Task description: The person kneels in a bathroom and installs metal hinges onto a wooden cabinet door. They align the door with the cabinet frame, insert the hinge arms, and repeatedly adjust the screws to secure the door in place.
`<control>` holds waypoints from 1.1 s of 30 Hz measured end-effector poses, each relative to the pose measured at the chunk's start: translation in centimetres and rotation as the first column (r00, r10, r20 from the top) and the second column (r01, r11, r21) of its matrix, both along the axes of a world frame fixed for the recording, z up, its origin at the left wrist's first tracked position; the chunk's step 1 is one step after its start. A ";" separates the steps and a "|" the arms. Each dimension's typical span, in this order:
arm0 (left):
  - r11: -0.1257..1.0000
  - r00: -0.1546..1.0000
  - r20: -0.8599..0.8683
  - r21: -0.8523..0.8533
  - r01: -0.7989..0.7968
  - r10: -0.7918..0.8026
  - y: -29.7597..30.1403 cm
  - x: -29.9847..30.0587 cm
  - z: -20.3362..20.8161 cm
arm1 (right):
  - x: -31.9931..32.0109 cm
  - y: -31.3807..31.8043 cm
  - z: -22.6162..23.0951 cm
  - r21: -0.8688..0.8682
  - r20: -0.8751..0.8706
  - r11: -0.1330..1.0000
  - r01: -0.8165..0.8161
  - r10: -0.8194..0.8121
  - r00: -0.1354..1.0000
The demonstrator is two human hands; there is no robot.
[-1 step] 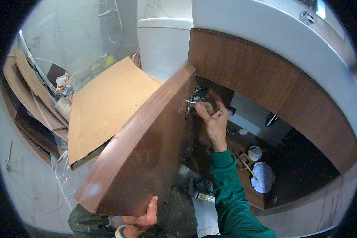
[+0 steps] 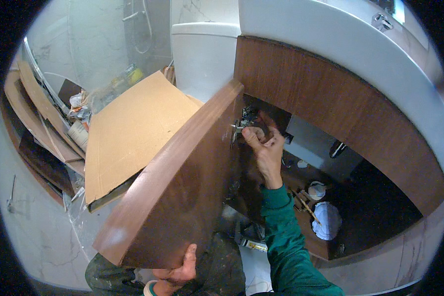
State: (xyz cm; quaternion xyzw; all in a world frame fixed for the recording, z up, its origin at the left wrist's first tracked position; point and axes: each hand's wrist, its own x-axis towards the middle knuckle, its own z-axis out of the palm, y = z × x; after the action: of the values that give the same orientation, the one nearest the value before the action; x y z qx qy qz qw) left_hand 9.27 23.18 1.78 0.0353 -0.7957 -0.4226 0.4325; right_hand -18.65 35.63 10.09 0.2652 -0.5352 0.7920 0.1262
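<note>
A brown wood-grain cabinet door (image 2: pixel 182 197) stands swung out from the vanity cabinet (image 2: pixel 330 84). Cupped under its lower edge, my left hand (image 2: pixel 177 271) grips the door, with the thumb up on the inner face. My right hand (image 2: pixel 267 148) reaches into the cabinet's upper corner, its thumb and fingers bent in a pinch at a metal hinge (image 2: pixel 238 129) between the door and the cabinet side. Dark shadow hides part of the hinge and some of the fingertips.
Inside the cabinet lie a white round piece (image 2: pixel 326 220), a thin stick (image 2: pixel 308 209) and a small white cup (image 2: pixel 316 190). A cardboard sheet (image 2: pixel 133 133) leans beyond the door, by the toilet (image 2: pixel 204 54). Wooden boards (image 2: pixel 39 113) are stacked at left. A white basin (image 2: pixel 330 29) tops the cabinet.
</note>
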 end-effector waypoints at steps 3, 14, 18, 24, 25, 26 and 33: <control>1.000 1.000 -0.001 -0.025 0.013 -0.013 0.1 0.0 0.4 | 0.2 -0.3 0.2 -0.039 0.010 0.999 0.003 -0.003 1.000; 0.980 0.956 0.285 0.158 -0.121 0.072 3.5 0.0 0.5 | -0.5 0.3 1.6 -0.003 0.046 1.000 -0.028 0.028 0.999; 0.975 0.846 0.503 0.027 -0.218 0.176 4.4 0.0 -0.2 | -0.8 0.1 1.3 -0.043 0.041 0.998 -0.042 0.044 0.998; 0.986 0.972 0.170 -0.051 -0.156 0.162 5.0 -1.0 1.4 | -1.3 0.6 1.4 0.027 0.056 0.995 -0.095 0.094 0.994; 0.985 0.979 0.123 0.031 -0.170 0.165 5.2 -1.2 1.7 | -1.2 0.6 1.4 0.004 0.057 0.994 -0.112 0.112 0.992; 0.977 0.982 0.076 0.114 -0.180 0.173 5.4 -1.5 1.9 | -1.2 0.6 1.4 -0.023 0.063 0.993 -0.118 0.120 0.991; 0.981 0.986 0.014 0.096 -0.168 0.167 4.8 -1.5 1.0 | -1.1 0.2 1.3 -0.078 0.044 0.995 -0.064 0.068 0.997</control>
State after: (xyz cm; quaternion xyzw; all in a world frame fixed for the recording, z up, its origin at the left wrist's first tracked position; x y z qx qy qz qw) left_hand 7.73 28.01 2.76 0.1241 -0.7698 -0.4225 0.4621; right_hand -19.72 35.78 11.35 0.2592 -0.4981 0.8217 0.0976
